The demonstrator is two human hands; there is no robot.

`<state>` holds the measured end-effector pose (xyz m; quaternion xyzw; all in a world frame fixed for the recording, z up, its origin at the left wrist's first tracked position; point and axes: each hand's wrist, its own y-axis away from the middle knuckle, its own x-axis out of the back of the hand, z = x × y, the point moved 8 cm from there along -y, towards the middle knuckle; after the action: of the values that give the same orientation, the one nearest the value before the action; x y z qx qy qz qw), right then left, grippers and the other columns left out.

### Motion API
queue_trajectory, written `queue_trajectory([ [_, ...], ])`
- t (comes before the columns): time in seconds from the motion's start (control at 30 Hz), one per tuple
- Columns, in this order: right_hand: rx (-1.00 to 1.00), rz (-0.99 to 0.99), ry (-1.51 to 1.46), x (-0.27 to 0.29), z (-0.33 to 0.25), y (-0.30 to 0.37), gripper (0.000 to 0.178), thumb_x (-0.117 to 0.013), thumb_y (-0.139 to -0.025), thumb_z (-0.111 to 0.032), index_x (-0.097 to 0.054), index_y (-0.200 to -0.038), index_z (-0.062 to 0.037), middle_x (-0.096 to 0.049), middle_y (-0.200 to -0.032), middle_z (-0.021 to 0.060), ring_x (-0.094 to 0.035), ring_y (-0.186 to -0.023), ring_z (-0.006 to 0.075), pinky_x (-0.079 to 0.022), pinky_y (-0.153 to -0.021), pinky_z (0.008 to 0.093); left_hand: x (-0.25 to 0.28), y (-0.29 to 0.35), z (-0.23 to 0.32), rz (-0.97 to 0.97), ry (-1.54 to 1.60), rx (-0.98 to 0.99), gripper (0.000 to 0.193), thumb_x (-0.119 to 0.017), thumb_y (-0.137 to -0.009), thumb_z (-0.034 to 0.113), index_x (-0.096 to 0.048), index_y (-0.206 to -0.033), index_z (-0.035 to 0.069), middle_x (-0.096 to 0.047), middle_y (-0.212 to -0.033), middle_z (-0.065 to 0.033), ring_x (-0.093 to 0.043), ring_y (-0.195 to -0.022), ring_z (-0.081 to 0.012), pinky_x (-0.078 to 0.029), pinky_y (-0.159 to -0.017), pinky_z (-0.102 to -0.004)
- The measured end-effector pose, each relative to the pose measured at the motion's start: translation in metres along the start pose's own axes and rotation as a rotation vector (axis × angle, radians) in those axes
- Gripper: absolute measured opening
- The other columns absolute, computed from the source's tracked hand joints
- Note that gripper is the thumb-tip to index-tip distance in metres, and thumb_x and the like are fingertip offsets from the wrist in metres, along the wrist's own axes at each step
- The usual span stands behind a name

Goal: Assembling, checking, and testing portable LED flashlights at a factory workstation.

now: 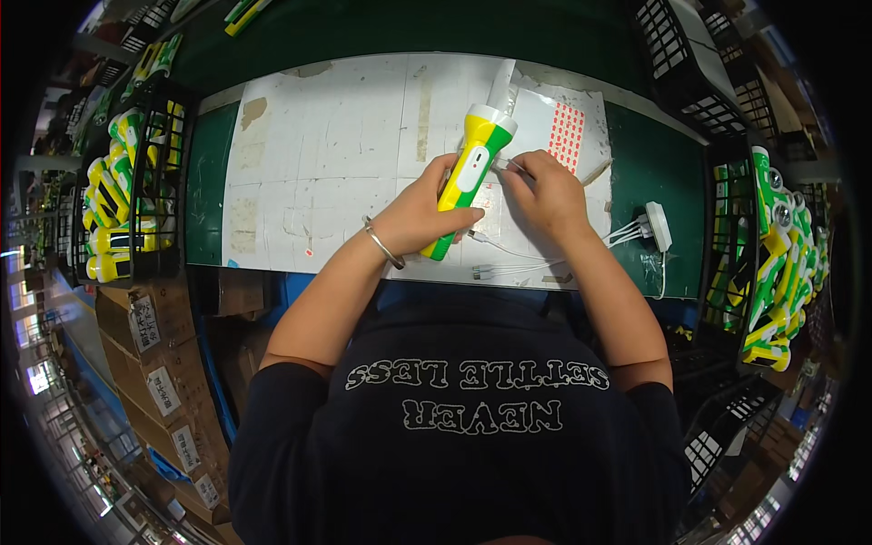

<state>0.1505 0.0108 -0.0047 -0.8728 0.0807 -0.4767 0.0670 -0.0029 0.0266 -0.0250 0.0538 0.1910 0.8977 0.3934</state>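
My left hand (427, 211) is wrapped round a yellow and green flashlight (469, 178). The flashlight is tilted, its wide white-rimmed head pointing away from me and its white side panel with a small dark slot facing up. Beside the flashlight's neck, my right hand (549, 193) has thumb and forefinger pinched on what looks like the end of a white charging cable (505, 164). Whether that end touches the flashlight, I cannot tell. More thin white cables (518, 270) lie on the worktop near my right wrist, by a white charger block (658, 227).
White sheeting (318, 163) covers the green table (211, 182). A sheet of red stickers (567, 136) lies at the far right. Black crates of flashlights stand on the left (162, 232) and right (727, 263). Cardboard boxes (154, 363) are below left.
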Motion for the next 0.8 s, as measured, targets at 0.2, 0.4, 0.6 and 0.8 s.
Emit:
queue_trajectory([
  [0.2, -0.262, -0.220, -0.793, 0.007, 0.005, 0.005, 0.017, -0.062, -0.084, -0.017, -0.060, -0.086, 0.0002, -0.058, -0.075, -0.0014, -0.049, -0.067, 0.0026, -0.040, -0.061, 0.0179, 0.003, -0.010, 0.005, 0.134, -0.283, -0.166, 0.078, -0.070, -0.074, 0.023, -0.026, -0.134, 0.000, -0.051, -0.112, -0.0185, -0.052, -0.102, -0.0241, -0.044, -0.086, -0.0324],
  [0.4, -0.313, -0.269, -0.816, 0.009, 0.011, 0.008, 0.015, -0.062, -0.084, -0.015, -0.060, -0.085, -0.0007, -0.059, -0.076, -0.0008, -0.052, -0.070, 0.0039, -0.041, -0.064, 0.0181, -0.008, -0.008, 0.022, 0.186, -0.397, -0.266, 0.076, -0.069, -0.074, 0.020, -0.027, -0.133, 0.000, -0.049, -0.118, -0.0218, -0.053, -0.105, -0.0290, -0.041, -0.091, -0.0337],
  [0.6, -0.363, -0.272, -0.892, 0.004, 0.013, 0.009, 0.015, -0.064, -0.082, -0.016, -0.060, -0.080, -0.0017, -0.058, -0.072, -0.0012, -0.051, -0.067, 0.0051, -0.040, -0.064, 0.0192, -0.008, 0.009, 0.042, 0.505, -0.843, -0.474, 0.071, -0.066, -0.073, 0.013, -0.031, -0.135, 0.007, -0.052, -0.101, -0.0174, -0.056, -0.084, -0.0338, -0.048, -0.071, -0.0374],
  [0.8, -0.421, -0.235, -0.929, 0.005, 0.013, 0.011, 0.016, -0.066, -0.081, -0.017, -0.059, -0.077, -0.0030, -0.057, -0.069, -0.0009, -0.051, -0.065, 0.0054, -0.039, -0.062, 0.0189, -0.013, 0.010, 0.043, 0.534, -0.860, -0.513, 0.072, -0.066, -0.072, 0.013, -0.031, -0.136, 0.010, -0.050, -0.096, -0.0158, -0.056, -0.080, -0.0328, -0.048, -0.067, -0.0381],
])
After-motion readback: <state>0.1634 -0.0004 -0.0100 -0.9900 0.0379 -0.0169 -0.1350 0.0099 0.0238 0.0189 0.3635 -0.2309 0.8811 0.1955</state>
